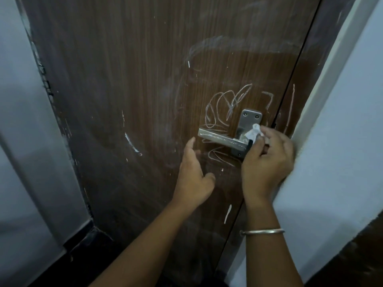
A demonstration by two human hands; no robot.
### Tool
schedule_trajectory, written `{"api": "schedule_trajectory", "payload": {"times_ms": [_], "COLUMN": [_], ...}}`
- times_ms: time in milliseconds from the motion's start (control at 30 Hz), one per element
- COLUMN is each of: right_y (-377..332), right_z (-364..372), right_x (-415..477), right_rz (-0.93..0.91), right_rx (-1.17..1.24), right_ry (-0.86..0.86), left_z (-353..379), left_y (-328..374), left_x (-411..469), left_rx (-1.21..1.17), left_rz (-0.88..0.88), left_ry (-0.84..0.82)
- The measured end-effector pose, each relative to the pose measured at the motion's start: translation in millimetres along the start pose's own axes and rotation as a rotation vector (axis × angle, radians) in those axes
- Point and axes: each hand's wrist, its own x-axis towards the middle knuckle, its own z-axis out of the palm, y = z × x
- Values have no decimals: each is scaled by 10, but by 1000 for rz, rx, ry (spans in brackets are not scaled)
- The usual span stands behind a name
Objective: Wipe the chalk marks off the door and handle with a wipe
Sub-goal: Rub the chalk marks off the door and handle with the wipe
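A dark brown wooden door [134, 90] fills the view. White chalk scribbles [226, 106] loop above its metal lever handle [219, 138], with more zigzag chalk just below the lever. The steel plate [249, 121] sits behind the handle. My right hand [267, 160] pinches a small crumpled white wipe [253, 133] against the plate at the handle's pivot. My left hand [192, 177] hovers with fingers apart just below and left of the lever's free end, holding nothing.
A white wall corner [331, 121] juts out close at the right, touching my right hand's side. Another pale wall [24, 121] stands on the left, with a dark skirting [83, 237] at its foot. Stray chalk strokes [132, 145] mark the door's left part.
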Motion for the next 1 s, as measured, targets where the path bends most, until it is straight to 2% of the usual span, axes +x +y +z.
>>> {"api": "schedule_trajectory", "payload": {"times_ms": [100,233,300,400,500,633,800,900,1000], "right_y": [1,-17,-40,-93,-93,-129,-148,-104,-123], "right_z": [16,49,49,2,-74,-51,-114,-165,-121], "right_x": [212,333,358,409,496,581,479,459,459], "right_rz": [-111,-240,-247,-128,-25,6,-89,-38,-90], "right_rx": [-50,-282,-360,-352,-334,-466,-398,-361,-437], "right_ry": [-179,-478,-534,-624,-678,-768,-756,-735,-760], "left_z": [-45,-90,-105,-120,-133,-128,-82,-91,-96], "left_y": [12,30,51,92,105,114,133,133,152], "left_x": [-1,37,72,107,131,118,87,101,114], "left_rx": [31,25,11,0,-17,-33,-47,-50,-54], "left_rz": [13,10,2,18,25,6,3,4,9], "left_ry": [-18,-4,0,7,1,-21,-38,-36,-38]}}
